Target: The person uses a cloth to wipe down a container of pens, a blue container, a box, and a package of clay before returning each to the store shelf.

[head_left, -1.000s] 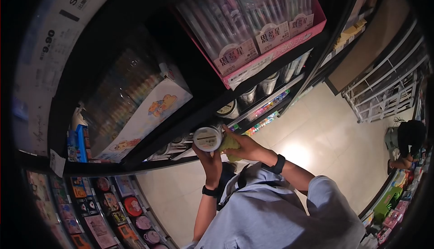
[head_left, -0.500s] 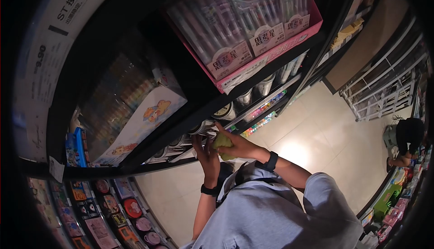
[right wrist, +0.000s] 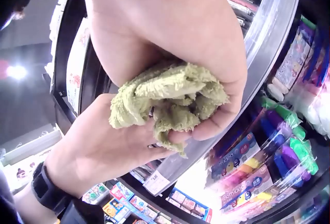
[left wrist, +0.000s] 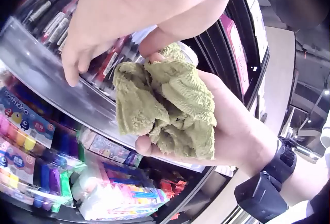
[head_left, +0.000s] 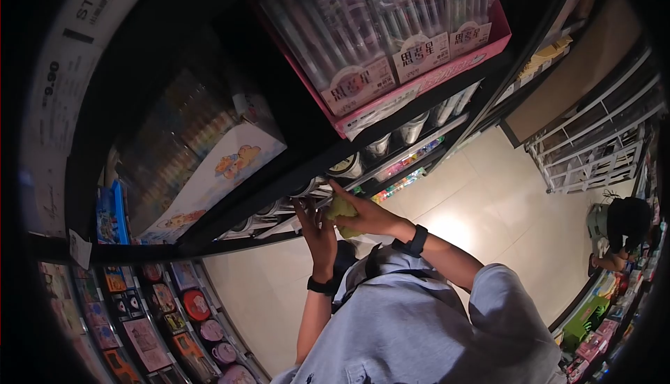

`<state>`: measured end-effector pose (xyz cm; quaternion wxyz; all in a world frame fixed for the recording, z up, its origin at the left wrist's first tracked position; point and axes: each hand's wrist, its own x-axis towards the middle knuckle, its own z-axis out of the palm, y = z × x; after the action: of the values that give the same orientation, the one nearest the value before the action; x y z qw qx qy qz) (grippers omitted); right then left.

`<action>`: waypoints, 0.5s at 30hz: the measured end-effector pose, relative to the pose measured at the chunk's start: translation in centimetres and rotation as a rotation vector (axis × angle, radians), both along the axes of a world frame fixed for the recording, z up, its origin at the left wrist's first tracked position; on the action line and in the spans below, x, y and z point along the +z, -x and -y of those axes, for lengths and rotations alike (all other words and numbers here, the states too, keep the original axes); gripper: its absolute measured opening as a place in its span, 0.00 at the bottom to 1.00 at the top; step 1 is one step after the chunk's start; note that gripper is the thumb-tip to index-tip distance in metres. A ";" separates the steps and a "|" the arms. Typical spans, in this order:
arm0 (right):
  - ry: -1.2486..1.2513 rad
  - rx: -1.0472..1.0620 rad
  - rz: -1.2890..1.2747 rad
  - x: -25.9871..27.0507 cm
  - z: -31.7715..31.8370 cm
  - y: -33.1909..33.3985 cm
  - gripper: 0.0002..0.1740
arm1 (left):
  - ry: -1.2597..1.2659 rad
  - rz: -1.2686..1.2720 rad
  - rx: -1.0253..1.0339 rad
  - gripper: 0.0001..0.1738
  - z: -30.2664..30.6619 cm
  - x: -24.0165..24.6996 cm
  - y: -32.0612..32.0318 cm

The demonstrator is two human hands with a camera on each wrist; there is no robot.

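Fuzzy yellowish-green cloth (right wrist: 170,89), crumpled into thick loose folds, bunched in the right hand (right wrist: 170,28), fingers curled round it

- The right hand (left wrist: 229,123) grips a crumpled, fuzzy olive-green cloth (left wrist: 170,110).
- The left hand (left wrist: 139,12) hangs near slim red and black pens (left wrist: 55,28) behind a clear plastic shelf edge (left wrist: 44,72).

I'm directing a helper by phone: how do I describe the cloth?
On the black shelving, find the pink box. Lower down, the right hand grips a crumpled green cloth. Its fuzzy, matte folds set it apart from the glossy packets nearby.
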<state>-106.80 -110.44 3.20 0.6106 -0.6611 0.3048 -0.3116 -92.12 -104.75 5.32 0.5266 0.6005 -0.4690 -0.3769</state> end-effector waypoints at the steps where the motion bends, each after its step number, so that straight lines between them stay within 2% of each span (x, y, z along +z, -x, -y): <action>1: 0.069 -0.025 0.011 -0.7 0.0 -0.2 0.50 | -0.017 -0.017 0.004 0.43 0.0 -0.5 -0.3; 6: 0.040 -0.031 0.015 -0.9 -0.4 -0.5 0.49 | -0.025 0.008 0.026 0.43 0.0 -0.5 -0.1; 10: -0.095 0.029 0.037 0.1 -0.9 0.2 0.44 | -0.006 -0.011 0.025 0.43 -0.3 -0.2 0.5; 12: -0.117 0.051 0.022 1.2 -1.1 0.6 0.42 | 0.088 -0.194 0.034 0.40 -0.3 -1.0 0.1; 13: -0.129 0.125 -0.050 1.7 -1.1 0.9 0.41 | 0.089 -0.188 0.045 0.40 -0.7 -1.3 -0.2; 15: -0.132 0.214 -0.117 1.5 -1.3 0.6 0.40 | 0.132 -0.239 0.184 0.35 -1.8 -1.5 -1.0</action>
<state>-107.37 -109.10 4.70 0.6637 -0.6653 0.2876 -0.1849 -91.16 -102.93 3.78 0.6494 0.5559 -0.3696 -0.3643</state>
